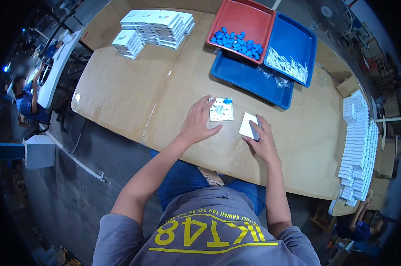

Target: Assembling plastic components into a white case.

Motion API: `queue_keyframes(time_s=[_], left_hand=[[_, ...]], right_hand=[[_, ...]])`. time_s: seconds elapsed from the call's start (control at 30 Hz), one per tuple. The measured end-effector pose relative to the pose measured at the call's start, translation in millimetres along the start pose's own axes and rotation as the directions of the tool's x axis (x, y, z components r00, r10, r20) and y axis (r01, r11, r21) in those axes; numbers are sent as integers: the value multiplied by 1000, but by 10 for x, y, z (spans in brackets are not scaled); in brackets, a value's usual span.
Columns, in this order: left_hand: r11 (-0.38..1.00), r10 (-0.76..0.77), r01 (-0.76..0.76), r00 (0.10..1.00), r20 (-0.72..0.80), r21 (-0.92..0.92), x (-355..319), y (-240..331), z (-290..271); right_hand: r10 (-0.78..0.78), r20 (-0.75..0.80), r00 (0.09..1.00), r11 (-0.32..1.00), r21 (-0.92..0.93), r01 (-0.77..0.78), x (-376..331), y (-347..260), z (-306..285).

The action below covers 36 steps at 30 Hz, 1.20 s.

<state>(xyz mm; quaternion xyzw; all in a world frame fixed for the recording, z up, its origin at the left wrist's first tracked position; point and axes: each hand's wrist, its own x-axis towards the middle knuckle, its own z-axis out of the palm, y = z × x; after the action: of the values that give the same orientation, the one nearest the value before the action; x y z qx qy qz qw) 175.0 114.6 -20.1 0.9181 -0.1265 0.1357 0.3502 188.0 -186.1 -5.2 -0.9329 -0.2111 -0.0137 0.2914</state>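
Note:
On the cardboard-covered table in front of me lies a square white plastic housing (221,116), its inner side up, with a small blue part (228,101) in its upper right corner. My left hand (197,122) is open beside it. Its fingertips reach the left edge of the housing, and its thumb is held apart below. To the right, a plain white square panel (247,126) rests at a slant on or just above the table. My right hand (263,141) has thumb and fingers around its right side; the fingers cover part of it.
At the far left stand stacked white square pieces (162,26); more stacks (357,150) line the right edge. A red tray (244,17) holds blue parts, and a blue tray (293,37) holds white sticks. Another blue tray (249,82) lies nearer. Other people sit at both sides.

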Motion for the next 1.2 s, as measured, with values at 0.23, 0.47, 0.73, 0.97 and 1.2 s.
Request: queue_keyframes(time_s=[0.23,0.47,0.73,0.97,1.2], left_hand=[[1000,-13,13,1000,0,22,-2,-10,42],[811,-301,152,937,-180,-565,-277,162,100],[-89,-749,117,646,144,-989,-645,515,-285],[-223,-647,304,665,374,-926,-717,425,-307],[-570,-321,380,713,624,-728,-577,739,-325]], right_hand=[[25,10,1000,997,71,-26,-102,-44,-166],[355,-132,926,882,374,-285,-230,72,-258],[229,-300,926,973,104,-207,-417,169,-174],[69,-217,974,993,-81,-88,-487,-14,-17],[247,-136,960,665,744,-66,-381,-225,-571]])
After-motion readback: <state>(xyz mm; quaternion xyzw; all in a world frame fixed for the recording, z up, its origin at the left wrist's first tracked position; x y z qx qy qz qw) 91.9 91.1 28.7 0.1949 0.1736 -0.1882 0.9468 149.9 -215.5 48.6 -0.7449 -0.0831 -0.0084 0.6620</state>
